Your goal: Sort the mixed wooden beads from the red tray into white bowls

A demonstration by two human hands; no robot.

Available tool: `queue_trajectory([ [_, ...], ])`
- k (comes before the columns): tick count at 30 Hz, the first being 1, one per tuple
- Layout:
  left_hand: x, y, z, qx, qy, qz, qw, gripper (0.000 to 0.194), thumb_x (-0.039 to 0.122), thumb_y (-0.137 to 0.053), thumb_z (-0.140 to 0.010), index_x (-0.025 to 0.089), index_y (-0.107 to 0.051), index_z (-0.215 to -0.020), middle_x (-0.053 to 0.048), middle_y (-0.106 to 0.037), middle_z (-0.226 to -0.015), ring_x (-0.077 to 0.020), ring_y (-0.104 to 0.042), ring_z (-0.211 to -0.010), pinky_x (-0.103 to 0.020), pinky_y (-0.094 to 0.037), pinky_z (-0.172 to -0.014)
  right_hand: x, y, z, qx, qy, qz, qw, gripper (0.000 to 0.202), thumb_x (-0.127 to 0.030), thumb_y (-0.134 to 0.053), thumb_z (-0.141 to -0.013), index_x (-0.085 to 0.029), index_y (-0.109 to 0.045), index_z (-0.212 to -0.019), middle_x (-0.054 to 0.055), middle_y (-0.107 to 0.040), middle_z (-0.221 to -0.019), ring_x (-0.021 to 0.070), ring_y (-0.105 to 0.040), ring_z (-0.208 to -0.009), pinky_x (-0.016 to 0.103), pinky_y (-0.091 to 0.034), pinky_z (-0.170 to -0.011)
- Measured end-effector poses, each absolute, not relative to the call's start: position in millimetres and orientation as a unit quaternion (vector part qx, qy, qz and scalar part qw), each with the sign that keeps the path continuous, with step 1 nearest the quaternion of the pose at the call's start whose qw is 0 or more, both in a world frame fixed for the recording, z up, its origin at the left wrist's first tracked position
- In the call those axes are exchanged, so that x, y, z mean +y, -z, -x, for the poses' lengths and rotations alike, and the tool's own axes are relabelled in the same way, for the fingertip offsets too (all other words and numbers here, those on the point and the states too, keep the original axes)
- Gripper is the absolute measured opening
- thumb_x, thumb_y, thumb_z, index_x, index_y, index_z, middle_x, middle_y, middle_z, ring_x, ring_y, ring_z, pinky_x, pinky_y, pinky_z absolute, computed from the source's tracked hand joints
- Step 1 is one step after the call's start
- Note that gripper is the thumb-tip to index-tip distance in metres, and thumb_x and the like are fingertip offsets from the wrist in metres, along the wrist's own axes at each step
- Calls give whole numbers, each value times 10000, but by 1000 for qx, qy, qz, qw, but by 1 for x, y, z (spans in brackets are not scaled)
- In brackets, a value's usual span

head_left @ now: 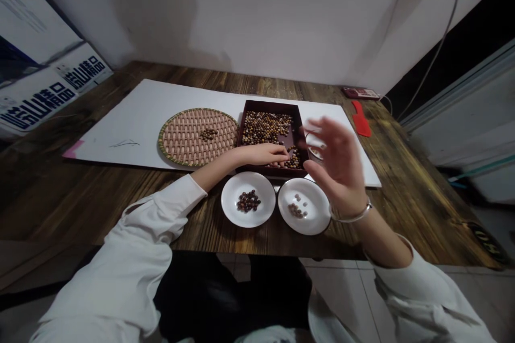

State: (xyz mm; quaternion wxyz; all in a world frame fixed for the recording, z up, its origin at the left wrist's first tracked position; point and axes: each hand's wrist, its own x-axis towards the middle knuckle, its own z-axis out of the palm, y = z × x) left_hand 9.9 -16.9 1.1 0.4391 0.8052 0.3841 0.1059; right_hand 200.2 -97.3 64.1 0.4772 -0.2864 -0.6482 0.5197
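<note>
A dark red tray [304, 142] holds many brown and tan beads [265, 126]. My left hand [267, 155] reaches over the tray's front part, fingers bent together on the beads; what they hold, if anything, is hidden. Raised above the right plate and the tray's right side, my right hand [338, 163] has its fingers apart and looks blurred, with nothing seen in it. Dark beads [248, 201] lie on the left white plate [229, 207]. Paler beads [296, 210] rest on the right white plate [317, 201]. Another small white dish [316, 151] is partly hidden behind my right hand.
A round woven mat [181, 139] with a few beads [208, 134] lies on a white board [129, 112]. On the wooden table [406, 198], a red scraper [361, 119] and a phone [360, 93] are at the back right. Boxes [44, 86] stand at left.
</note>
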Motion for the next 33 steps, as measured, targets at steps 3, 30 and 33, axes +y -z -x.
queue_trajectory([
  [3, -18, -2, -10, 404, -103, -795, 441, 395, 453, -415, -910, 151, -579, -1106, -61, -656, -1023, -150, -588, -892, -245, -440, -774, -94, -86, -210, -676, -378, 266, 574, 531, -522, -515, -851, -409, -398, -1356, 35, -494, -1373, 250, -501, -1239, 411, -470, -880],
  [30, -17, -3, -9, 414, -57, -853, 313, 236, 178, -582, -729, 112, -637, -950, -87, -695, -938, -220, -630, -842, -302, -482, -738, -12, 1, -179, -872, -180, 351, 291, 184, -233, -448, -910, -162, -616, -934, 75, -663, -891, 183, -599, -804, 274, -413, -711],
  [33, -17, -3, -8, 423, -54, -854, 300, 254, 157, -600, -714, 115, -640, -961, -86, -697, -952, -221, -627, -850, -304, -485, -759, -13, 0, -180, -873, -187, 357, 275, 187, -220, -443, -908, -164, -620, -927, 66, -667, -876, 176, -593, -784, 267, -406, -699],
])
